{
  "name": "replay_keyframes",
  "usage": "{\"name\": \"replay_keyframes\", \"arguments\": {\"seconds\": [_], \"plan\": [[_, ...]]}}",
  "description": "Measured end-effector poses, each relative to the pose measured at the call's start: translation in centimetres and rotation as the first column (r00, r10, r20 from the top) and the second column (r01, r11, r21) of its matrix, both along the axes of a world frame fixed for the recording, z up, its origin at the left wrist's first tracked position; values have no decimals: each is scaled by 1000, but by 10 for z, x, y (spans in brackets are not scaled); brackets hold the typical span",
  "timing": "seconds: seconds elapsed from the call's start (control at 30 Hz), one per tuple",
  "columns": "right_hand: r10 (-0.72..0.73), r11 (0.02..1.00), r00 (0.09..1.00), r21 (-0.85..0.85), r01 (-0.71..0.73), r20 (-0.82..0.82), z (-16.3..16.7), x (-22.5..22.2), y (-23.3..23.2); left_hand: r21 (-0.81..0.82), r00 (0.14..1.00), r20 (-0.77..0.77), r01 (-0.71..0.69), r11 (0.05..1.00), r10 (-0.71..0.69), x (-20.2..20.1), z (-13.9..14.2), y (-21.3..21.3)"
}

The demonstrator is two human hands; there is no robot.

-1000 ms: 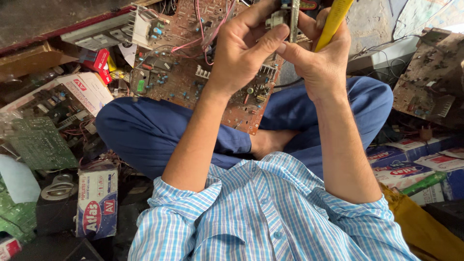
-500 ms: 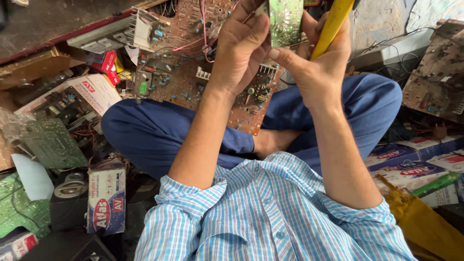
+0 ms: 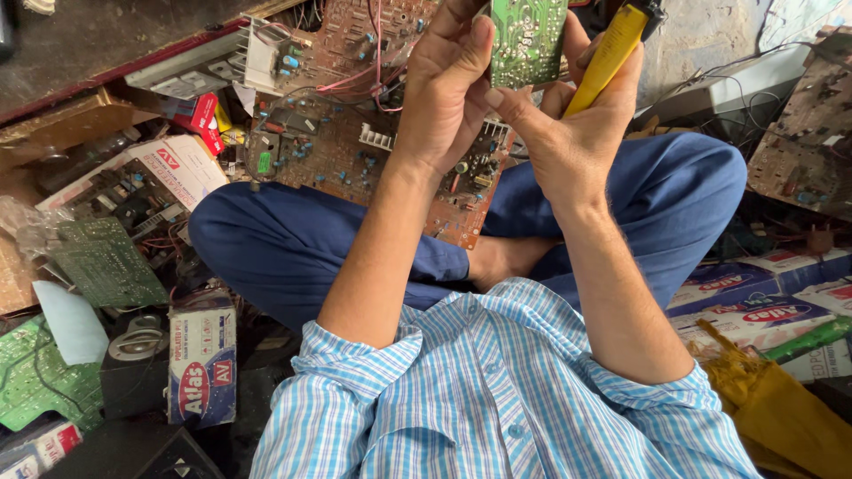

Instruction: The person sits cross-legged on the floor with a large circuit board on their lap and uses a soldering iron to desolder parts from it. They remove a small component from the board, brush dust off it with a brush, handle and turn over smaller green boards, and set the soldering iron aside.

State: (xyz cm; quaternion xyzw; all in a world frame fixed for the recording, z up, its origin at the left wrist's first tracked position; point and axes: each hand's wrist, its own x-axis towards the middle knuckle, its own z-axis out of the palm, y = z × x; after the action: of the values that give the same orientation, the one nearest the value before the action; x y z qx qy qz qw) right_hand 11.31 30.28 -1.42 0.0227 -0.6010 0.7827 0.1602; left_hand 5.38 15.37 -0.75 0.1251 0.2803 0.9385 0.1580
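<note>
Two hands: left hand [image 3: 444, 98] pinches a small green circuit board [image 3: 528, 40]; right hand [image 3: 568, 133] grips a yellow-handled tool [image 3: 608, 55].

The small circuit board [image 3: 529, 40] is green with pale solder dots. The tool handle [image 3: 608, 55] is yellow. The large circuit board [image 3: 355, 146] is brown, dotted with blue parts. The trousers [image 3: 275, 244] are plain blue; the shirt [image 3: 497, 399] is blue-and-white checked. The cloth [image 3: 772, 408] is mustard yellow.
</note>
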Motion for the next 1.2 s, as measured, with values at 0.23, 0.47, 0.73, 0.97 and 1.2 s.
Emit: {"name": "replay_keyframes", "arguments": {"seconds": [0.23, 0.47, 0.73, 0.97, 1.2], "plan": [[8, 999, 1000, -36, -8, 11, -2, 0, -1, 5, 999, -21, -27, 1000, 27, 1, -1, 3], [38, 999, 999, 23, -39, 36, 7, 0, 4, -50, 997, -41, -72, 996, 70, -2, 0, 1], [-123, 991, 943, 84, 102, 308, 39, 24, 31, -216, 981, -100, -183, 959, 165, -15, 12, -14], [-46, 999, 977, 38, 39, 208, 62, 11, 28, -328, 935, -302, -286, 900, 187, -12, 28, 11], [66, 998, 992, -20, -64, 112, 73, -19, 30, -335, 957, -285, -146, 931, 48, -12, 54, -2]]}}
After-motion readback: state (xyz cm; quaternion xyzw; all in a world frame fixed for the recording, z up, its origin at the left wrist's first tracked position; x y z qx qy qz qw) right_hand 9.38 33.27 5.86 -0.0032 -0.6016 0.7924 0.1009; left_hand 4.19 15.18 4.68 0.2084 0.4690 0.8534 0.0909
